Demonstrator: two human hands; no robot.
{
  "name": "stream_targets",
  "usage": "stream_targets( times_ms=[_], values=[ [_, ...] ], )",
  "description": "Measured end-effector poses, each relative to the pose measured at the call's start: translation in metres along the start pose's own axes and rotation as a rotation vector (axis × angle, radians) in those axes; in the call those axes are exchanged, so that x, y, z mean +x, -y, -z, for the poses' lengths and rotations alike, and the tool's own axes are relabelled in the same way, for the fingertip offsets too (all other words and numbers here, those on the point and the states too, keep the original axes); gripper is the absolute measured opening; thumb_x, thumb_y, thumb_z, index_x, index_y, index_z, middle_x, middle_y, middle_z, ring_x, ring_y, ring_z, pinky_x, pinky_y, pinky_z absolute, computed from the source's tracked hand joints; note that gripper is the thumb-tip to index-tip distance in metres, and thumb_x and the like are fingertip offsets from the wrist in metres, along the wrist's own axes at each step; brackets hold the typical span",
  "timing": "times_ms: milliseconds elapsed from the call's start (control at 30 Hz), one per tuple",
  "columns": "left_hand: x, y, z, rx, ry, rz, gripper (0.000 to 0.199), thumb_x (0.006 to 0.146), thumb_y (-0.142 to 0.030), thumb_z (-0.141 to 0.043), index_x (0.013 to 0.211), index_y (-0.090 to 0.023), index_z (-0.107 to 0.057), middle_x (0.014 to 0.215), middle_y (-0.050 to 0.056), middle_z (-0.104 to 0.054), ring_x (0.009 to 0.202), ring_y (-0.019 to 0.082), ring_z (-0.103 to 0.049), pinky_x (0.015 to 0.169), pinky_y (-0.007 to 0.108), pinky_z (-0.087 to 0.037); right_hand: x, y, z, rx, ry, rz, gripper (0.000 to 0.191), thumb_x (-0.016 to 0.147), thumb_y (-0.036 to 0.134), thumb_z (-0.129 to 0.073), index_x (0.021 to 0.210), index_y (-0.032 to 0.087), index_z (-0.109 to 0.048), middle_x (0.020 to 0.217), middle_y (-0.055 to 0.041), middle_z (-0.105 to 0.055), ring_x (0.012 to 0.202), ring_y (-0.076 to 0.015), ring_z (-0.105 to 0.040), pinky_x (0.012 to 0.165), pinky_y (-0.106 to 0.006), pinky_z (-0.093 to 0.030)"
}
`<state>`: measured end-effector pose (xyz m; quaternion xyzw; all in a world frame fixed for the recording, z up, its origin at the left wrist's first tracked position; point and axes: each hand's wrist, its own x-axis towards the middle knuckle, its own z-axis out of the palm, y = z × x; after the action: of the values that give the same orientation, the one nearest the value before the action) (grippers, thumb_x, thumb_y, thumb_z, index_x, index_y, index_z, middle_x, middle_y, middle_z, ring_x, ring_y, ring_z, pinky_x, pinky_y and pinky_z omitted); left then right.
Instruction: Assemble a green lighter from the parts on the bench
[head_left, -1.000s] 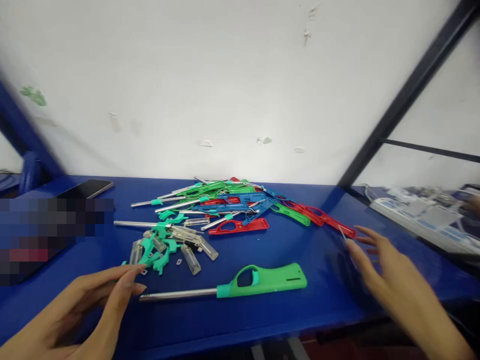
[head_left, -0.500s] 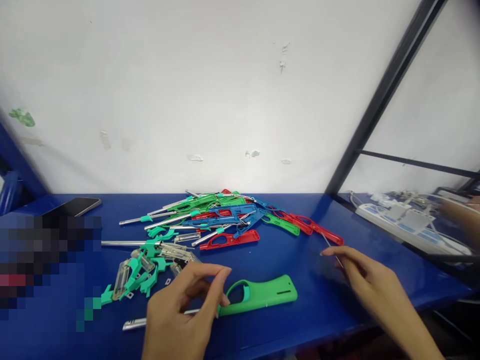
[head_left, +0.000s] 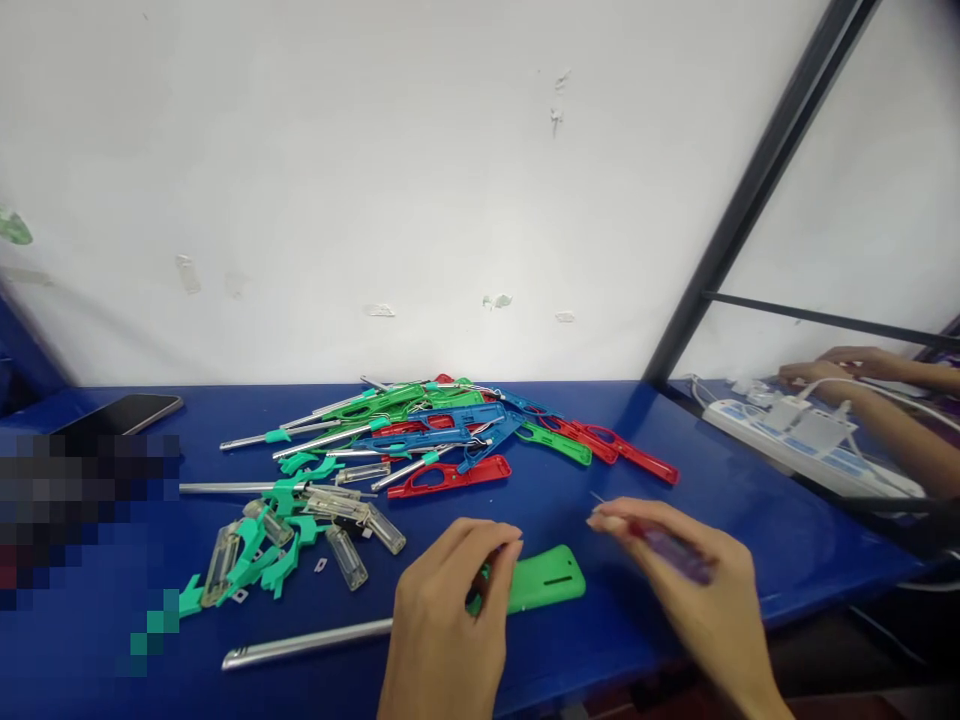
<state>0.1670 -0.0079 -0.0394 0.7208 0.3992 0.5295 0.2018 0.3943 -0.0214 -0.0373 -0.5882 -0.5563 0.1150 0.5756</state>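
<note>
My left hand is closed in a pinch above a green gas lighter lying on the blue table. It hides the lighter's trigger area; the long metal tube points left. I cannot make out anything between the fingertips. My right hand, to the right of the lighter, grips a small screwdriver with a see-through purple handle, blurred by motion. Its thin shaft sticks out past the fingers, up and to the left, apart from the lighter.
Behind lies a heap of open lighter halves in red, green and blue with metal tubes. Teal plastic parts and clear fuel tanks are scattered left, near a phone. Beyond the black frame are a power strip and another person's hands.
My left hand has moved right, over the lighter's trigger area. The right hand has come left, nearer the lighter, and the screwdriver's handle now shows. The other person's hands have come into fuller view.
</note>
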Motion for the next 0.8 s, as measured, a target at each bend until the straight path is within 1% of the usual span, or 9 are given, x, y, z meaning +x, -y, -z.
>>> stream_targets(
  times_ms=[67, 133, 200, 267, 333, 400, 467, 600, 800],
  values=[
    [-0.003, 0.001, -0.003, 0.014, 0.019, -0.017, 0.021, 0.106, -0.014, -0.061, 0.103, -0.029, -0.076, 0.097, -0.003, -0.079, 0.071, 0.012, -0.072, 0.067, 0.021, -0.059, -0.004, 0.005, -0.003, 0.026, -0.090, 0.043, 0.034, 0.098, 0.048, -0.077, 0.077, 0.023, -0.084, 0.076, -0.0063, -0.081, 0.068, -0.0227, -0.077, 0.062, -0.028, -0.063],
    [-0.006, 0.001, -0.006, 0.038, 0.017, -0.042, 0.026, 0.106, -0.013, -0.058, 0.116, -0.031, -0.074, 0.099, -0.004, -0.077, 0.070, 0.011, -0.070, 0.066, 0.021, -0.058, -0.007, 0.013, -0.009, 0.101, -0.100, 0.131, 0.040, 0.104, 0.047, -0.071, 0.074, 0.022, -0.079, 0.073, -0.0046, -0.075, 0.059, -0.0169, -0.068, 0.051, -0.025, -0.054],
    [-0.007, 0.001, -0.009, 0.084, 0.002, -0.071, 0.035, 0.106, -0.013, -0.057, 0.133, -0.033, -0.068, 0.099, -0.004, -0.076, 0.073, 0.012, -0.072, 0.067, 0.022, -0.058, -0.011, 0.022, -0.018, 0.234, -0.059, 0.232, 0.039, 0.109, 0.044, -0.066, 0.078, 0.022, -0.076, 0.075, -0.0031, -0.070, 0.059, -0.0146, -0.065, 0.050, -0.024, -0.052],
    [-0.008, 0.001, -0.010, 0.140, 0.004, -0.098, 0.044, 0.106, -0.013, -0.056, 0.144, -0.034, -0.059, 0.098, -0.005, -0.075, 0.077, 0.013, -0.073, 0.069, 0.023, -0.059, -0.016, 0.029, -0.029, 0.367, -0.009, 0.264, 0.037, 0.111, 0.042, -0.063, 0.082, 0.023, -0.075, 0.077, -0.0024, -0.068, 0.062, -0.0153, -0.067, 0.052, -0.025, -0.054],
    [-0.007, 0.002, -0.010, 0.188, 0.038, -0.121, 0.049, 0.105, -0.012, -0.055, 0.149, -0.035, -0.052, 0.099, -0.005, -0.075, 0.081, 0.015, -0.075, 0.072, 0.025, -0.060, -0.021, 0.034, -0.037, 0.467, 0.054, 0.224, 0.036, 0.111, 0.043, -0.063, 0.084, 0.023, -0.074, 0.077, -0.0022, -0.069, 0.063, -0.0156, -0.068, 0.053, -0.025, -0.056],
    [-0.007, 0.003, -0.010, 0.222, 0.073, -0.135, 0.053, 0.105, -0.011, -0.053, 0.151, -0.035, -0.049, 0.100, -0.005, -0.076, 0.083, 0.016, -0.076, 0.074, 0.027, -0.060, -0.024, 0.035, -0.041, 0.511, 0.123, 0.173, 0.035, 0.112, 0.041, -0.062, 0.085, 0.022, -0.073, 0.077, -0.0027, -0.070, 0.062, -0.0154, -0.067, 0.053, -0.026, -0.056],
    [-0.006, 0.003, -0.010, 0.243, 0.089, -0.143, 0.054, 0.105, -0.011, -0.053, 0.154, -0.034, -0.046, 0.100, -0.004, -0.076, 0.083, 0.017, -0.076, 0.073, 0.028, -0.060, -0.024, 0.034, -0.042, 0.496, 0.169, 0.165, 0.037, 0.113, 0.039, -0.059, 0.082, 0.021, -0.072, 0.075, -0.0027, -0.068, 0.059, -0.0148, -0.065, 0.051, -0.026, -0.055],
    [-0.006, 0.003, -0.011, 0.262, 0.090, -0.177, 0.052, 0.107, -0.014, -0.052, 0.155, -0.034, -0.044, 0.097, -0.004, -0.076, 0.081, 0.018, -0.076, 0.072, 0.028, -0.060, -0.020, 0.034, -0.040, 0.400, 0.183, 0.174, 0.044, 0.114, 0.037, -0.057, 0.074, 0.021, -0.065, 0.069, -0.0003, -0.064, 0.055, -0.0129, -0.061, 0.051, -0.025, -0.049],
    [-0.004, 0.001, -0.012, 0.306, 0.084, -0.204, 0.048, 0.108, -0.016, -0.049, 0.152, -0.032, -0.047, 0.096, -0.005, -0.078, 0.079, 0.018, -0.077, 0.070, 0.028, -0.059, -0.018, 0.035, -0.041, 0.323, 0.216, 0.267, 0.039, 0.113, 0.029, -0.057, 0.076, 0.022, -0.063, 0.070, 0.0022, -0.066, 0.061, -0.0122, -0.066, 0.058, -0.023, -0.050]
  ],
)
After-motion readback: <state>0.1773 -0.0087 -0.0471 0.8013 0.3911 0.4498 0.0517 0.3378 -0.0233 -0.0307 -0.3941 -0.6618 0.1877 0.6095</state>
